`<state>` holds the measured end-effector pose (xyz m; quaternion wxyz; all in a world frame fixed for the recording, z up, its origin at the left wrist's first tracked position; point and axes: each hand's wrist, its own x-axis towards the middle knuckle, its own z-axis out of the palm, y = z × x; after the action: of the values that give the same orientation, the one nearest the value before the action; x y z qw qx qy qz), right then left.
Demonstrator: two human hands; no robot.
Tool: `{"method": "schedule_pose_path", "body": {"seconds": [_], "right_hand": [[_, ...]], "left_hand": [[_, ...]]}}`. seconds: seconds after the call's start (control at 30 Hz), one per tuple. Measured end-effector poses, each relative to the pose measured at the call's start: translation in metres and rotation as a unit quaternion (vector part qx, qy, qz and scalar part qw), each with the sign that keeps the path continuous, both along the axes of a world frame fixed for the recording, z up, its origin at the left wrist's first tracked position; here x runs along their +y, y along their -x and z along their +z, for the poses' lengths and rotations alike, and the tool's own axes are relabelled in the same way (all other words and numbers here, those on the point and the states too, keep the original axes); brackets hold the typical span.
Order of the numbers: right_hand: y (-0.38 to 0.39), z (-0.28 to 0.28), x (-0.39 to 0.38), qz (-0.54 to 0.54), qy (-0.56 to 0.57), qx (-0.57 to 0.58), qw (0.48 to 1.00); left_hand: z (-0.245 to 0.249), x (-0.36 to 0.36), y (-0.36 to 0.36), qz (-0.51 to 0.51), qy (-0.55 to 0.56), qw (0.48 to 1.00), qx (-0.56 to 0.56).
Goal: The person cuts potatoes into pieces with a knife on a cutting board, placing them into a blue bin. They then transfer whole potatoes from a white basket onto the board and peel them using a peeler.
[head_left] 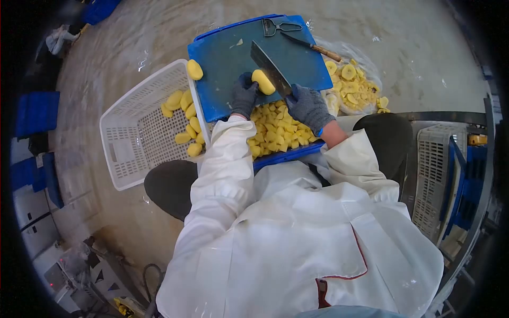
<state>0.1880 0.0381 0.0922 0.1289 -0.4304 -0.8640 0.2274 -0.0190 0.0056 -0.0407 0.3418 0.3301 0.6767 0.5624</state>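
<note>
A peeled potato [263, 82] is held over the blue cutting board [222, 55] by my left hand [244, 94], in a grey glove with its fingers closed on the potato's left side. My right hand [308, 107], gloved the same way, grips a cleaver [269, 66]. Its broad blade slants up and left, close beside the potato's right side. Below the board's near edge, a blue crate [289, 157] is heaped with potato chunks [278, 130]. One whole peeled potato [194, 69] rests at the board's left corner.
A peeler [281, 26] and a wooden-handled knife [318, 49] lie at the board's far right. On the left stands a white basket [119, 132] with several peeled potatoes [183, 100]. To the right, a clear plastic bag [366, 63] holds potato slices [349, 85]. A metal rail [480, 212] runs along the right.
</note>
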Motion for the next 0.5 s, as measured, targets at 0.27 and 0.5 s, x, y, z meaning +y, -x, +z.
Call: {"method": "schedule_pose_path", "body": {"seconds": [0.27,0.5], "right_hand": [[0.016,-0.002,-0.008,0.016,0.026,-0.077,0.997],[0.077,-0.038,0.023,0.008,0.064,-0.093,0.994]], "left_hand": [[0.009,0.001,-0.009,0.039,0.043,0.993,0.108],[-0.014,0.01,0.002,0.001,-0.005,0.996,0.085]]}}
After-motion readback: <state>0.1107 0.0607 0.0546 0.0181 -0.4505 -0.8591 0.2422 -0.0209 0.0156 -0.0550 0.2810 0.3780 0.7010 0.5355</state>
